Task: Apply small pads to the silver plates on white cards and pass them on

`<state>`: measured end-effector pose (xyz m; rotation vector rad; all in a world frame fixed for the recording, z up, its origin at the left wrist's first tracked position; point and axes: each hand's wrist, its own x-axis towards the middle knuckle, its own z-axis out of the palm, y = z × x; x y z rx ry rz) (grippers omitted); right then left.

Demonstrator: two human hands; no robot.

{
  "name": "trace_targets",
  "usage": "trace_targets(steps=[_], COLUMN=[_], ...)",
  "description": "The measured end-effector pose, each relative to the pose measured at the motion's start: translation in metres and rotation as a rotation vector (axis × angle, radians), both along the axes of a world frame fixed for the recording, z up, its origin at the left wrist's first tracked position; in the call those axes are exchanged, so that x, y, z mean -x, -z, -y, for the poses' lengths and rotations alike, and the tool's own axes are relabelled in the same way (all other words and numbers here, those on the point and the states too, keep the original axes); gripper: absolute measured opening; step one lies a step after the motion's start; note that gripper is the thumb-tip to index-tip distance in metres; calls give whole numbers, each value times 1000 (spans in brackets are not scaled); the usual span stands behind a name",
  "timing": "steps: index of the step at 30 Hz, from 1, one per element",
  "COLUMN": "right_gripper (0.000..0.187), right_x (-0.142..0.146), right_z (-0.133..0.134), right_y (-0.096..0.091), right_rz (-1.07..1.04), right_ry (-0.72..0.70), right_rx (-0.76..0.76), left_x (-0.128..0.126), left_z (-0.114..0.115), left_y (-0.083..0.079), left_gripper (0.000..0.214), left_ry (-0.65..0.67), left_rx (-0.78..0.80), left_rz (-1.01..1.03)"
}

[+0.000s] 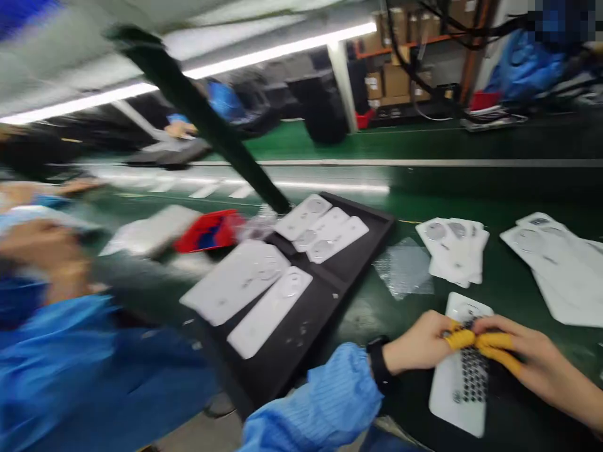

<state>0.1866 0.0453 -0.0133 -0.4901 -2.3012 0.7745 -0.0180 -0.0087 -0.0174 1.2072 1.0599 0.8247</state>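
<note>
A white rounded panel (443, 389) lies on the dark green bench in front of me. Over it is a sheet of black round dots (473, 375), apparently stickers, its upper end at my fingertips. My left hand (426, 339), in yellow finger cots, pinches at that upper end. My right hand (522, 351), also in yellow finger cots, is closed with its fingertips against the left ones. Whatever small piece sits between the right fingers is hidden. White panels with round clear cutouts (455, 251) lie just beyond my hands, and a larger stack of white panels (560, 270) is to the right.
A black divided tray (325, 295) with several white panels stands left of my hands. Near it are bubble wrap (405, 267), a red bin (207, 231) and a slanted dark post (202, 119). A co-worker's blue sleeve (70, 351) fills the left side, blurred.
</note>
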Motion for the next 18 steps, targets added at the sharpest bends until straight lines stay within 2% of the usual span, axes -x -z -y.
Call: trace_targets(steps=[2,4,7,10,14,18], right_gripper=[12,10,19,26,24,22], right_x=[-1,0,1,1,3,5], right_z=[3,4,9,15,17,16], right_y=[-2,-1,1,3,2,3], right_rz=[80,92,72,112,126,68], right_ry=[-59,-48,24,13,-1,44], right_rx=[93,132,34,-41,-19,19], left_x=[2,2,1,0,0,-1], left_z=[-1,-4,-4,-4,-5,-6], left_y=[-2,-1,1,0,0,-2], left_gripper=[33,29,30,26,22,18], left_ry=[21,59,70,38,10,53], left_rx=[-10,14,48,48,35,38], left_rz=[35,83,105,62,-12,-36])
